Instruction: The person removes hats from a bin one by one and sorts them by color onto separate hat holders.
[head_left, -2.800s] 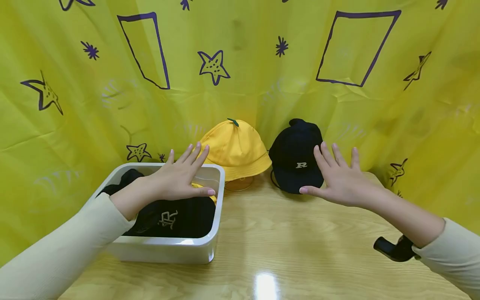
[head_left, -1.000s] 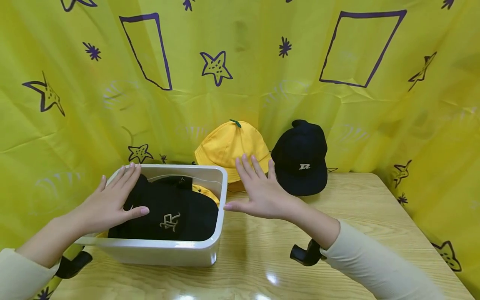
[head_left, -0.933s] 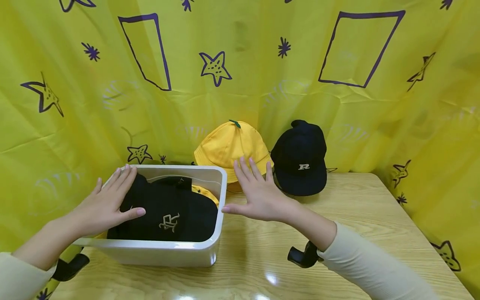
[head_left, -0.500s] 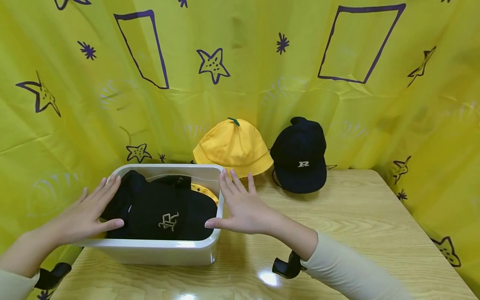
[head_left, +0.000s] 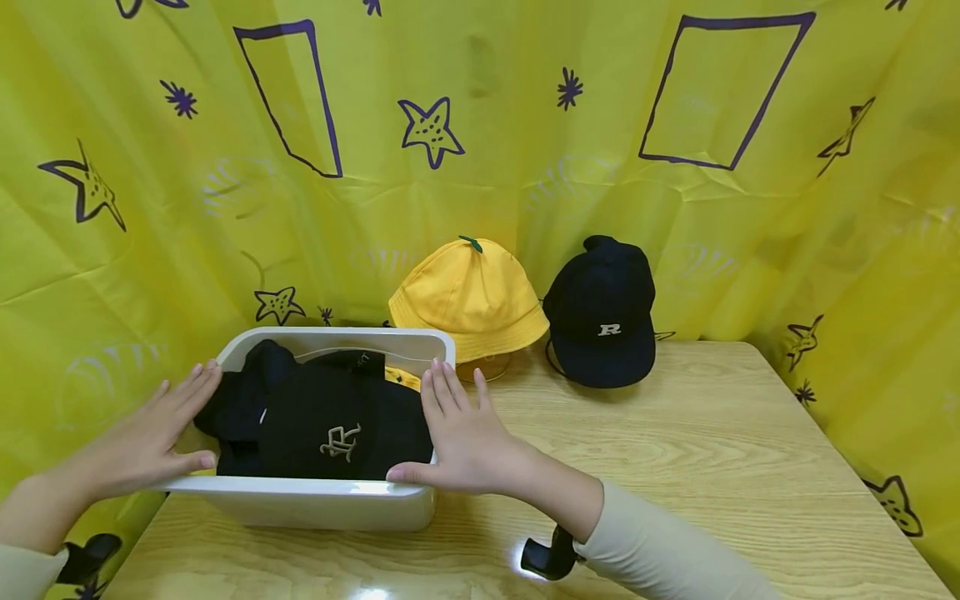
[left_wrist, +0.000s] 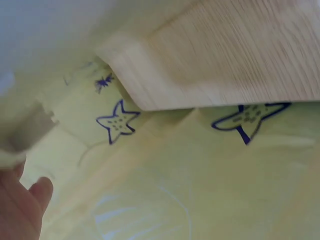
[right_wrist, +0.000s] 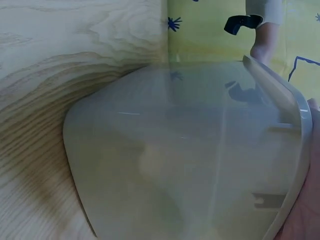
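Hands (head_left: 153, 433) (fingers (head_left: 444, 387) straight) flank the white bin (head_left: 322, 505), the right (head_left: 472, 446) touching it.

The right hand (head_left: 468, 437) hides part of the white bin (head_left: 322, 504) from me; a black cap (head_left: 311, 417) partly covers a yellow thing (head_left: 402, 378) inside.

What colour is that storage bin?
The storage bin is white, showing best in the head view.
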